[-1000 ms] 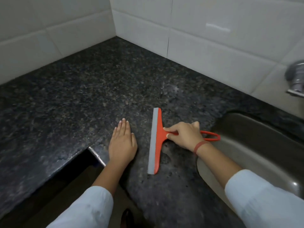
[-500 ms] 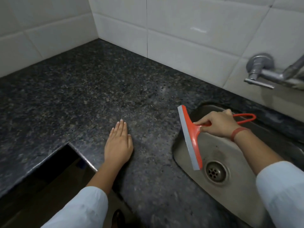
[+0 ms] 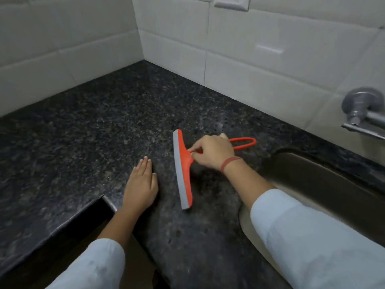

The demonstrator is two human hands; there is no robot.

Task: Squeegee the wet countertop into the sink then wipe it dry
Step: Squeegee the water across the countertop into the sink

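An orange squeegee [image 3: 184, 171] with a grey rubber blade rests blade-down on the dark speckled granite countertop [image 3: 93, 132], its looped handle pointing right towards the sink. My right hand [image 3: 211, 153] is shut on the handle just behind the blade. My left hand [image 3: 141, 185] lies flat on the countertop, fingers together, a little left of the blade. The steel sink [image 3: 325, 184] lies at the right, partly hidden by my right sleeve. Water droplets speckle the countertop behind the squeegee.
White tiled walls meet in a corner behind the countertop. A metal tap [image 3: 362, 111] sticks out of the right wall above the sink. A wall socket [image 3: 231, 3] sits at the top. The countertop's front edge has a notch [image 3: 104, 202] beside my left wrist.
One second ago the squeegee was on the countertop; half a second ago it was over the sink. Now my right hand has brought it back left onto the countertop. My left hand stayed flat.
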